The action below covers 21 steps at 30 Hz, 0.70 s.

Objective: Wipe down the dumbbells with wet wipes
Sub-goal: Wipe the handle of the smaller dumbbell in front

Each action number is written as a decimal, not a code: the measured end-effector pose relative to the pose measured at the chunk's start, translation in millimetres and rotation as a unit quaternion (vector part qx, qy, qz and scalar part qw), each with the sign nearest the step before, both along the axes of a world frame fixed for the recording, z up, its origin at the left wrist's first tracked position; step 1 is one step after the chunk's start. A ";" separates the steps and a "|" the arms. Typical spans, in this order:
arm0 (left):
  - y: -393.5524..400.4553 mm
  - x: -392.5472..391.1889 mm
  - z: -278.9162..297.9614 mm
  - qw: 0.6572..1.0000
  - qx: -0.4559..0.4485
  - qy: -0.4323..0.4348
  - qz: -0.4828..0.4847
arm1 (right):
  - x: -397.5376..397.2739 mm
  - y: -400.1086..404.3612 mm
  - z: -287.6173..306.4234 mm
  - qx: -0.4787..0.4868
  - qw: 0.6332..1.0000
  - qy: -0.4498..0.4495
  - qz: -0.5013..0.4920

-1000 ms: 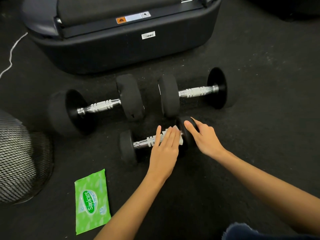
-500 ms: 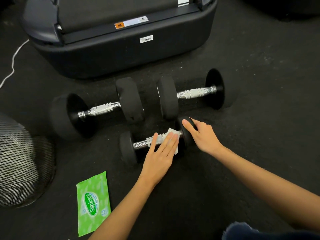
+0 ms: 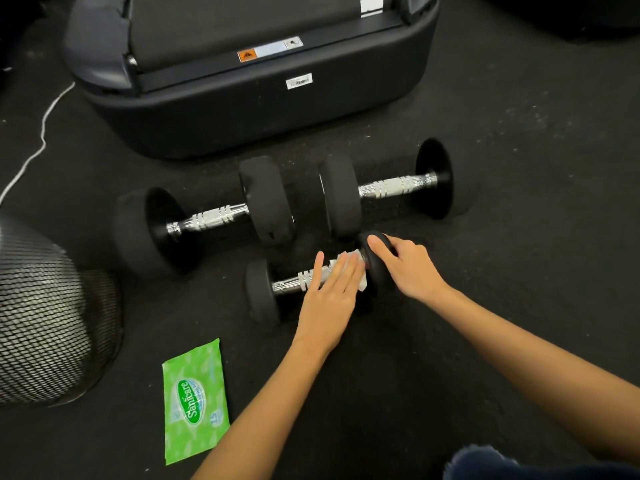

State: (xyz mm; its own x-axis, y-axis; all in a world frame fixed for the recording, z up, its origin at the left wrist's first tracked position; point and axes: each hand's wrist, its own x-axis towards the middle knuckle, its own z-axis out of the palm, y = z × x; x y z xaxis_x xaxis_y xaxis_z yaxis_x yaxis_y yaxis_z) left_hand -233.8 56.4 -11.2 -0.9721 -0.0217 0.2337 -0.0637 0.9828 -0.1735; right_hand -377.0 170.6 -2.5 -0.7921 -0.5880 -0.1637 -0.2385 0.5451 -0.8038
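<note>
A small dumbbell (image 3: 263,289) with black ends and a chrome handle lies on the dark floor near me. My left hand (image 3: 329,299) lies flat over the right part of its handle and presses a white wet wipe (image 3: 360,284) against the metal. My right hand (image 3: 410,265) grips the dumbbell's right end plate from above. Behind it lie two bigger dumbbells side by side, the left dumbbell (image 3: 204,220) and the right dumbbell (image 3: 391,187). A green pack of wet wipes (image 3: 195,400) lies flat on the floor at the lower left.
A large black machine base (image 3: 249,109) stands just behind the dumbbells. A black mesh fan guard (image 3: 45,320) sits at the left edge. A white cord (image 3: 41,140) runs along the floor at the far left. Dark fabric (image 3: 485,462) shows at the bottom right.
My left hand with the wipe has shifted slightly along the small dumbbell's handle. My right hand has stayed on the end plate. The camera has moved a little.
</note>
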 end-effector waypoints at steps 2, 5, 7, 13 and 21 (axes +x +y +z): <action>-4.3 5.5 0.4 0.999 0.044 0.010 0.018 | -1.8 0.0 2.7 0.002 1.000 -0.011 0.002; -7.1 14.1 -1.7 0.986 0.137 0.064 0.074 | -2.7 0.7 -0.4 0.020 1.000 -0.010 -0.002; 0.3 11.2 0.2 0.980 0.164 0.067 0.086 | -1.9 1.2 -3.6 0.026 1.000 -0.003 0.000; 7.8 3.0 3.9 0.994 0.107 0.003 0.032 | -3.2 3.5 -5.7 0.028 1.000 0.006 0.012; 4.0 12.3 7.1 0.963 0.210 0.065 0.154 | 0.2 2.2 -3.3 0.036 0.999 0.008 -0.006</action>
State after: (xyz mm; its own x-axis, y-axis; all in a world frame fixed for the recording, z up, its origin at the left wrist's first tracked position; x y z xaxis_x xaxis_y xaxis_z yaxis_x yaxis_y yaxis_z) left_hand -221.5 60.4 -4.2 -0.8673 -0.4236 0.2613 -0.3581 0.8957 0.2636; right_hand -376.8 172.9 -5.8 -0.8017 -0.5658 -0.1929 -0.2445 0.6048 -0.7580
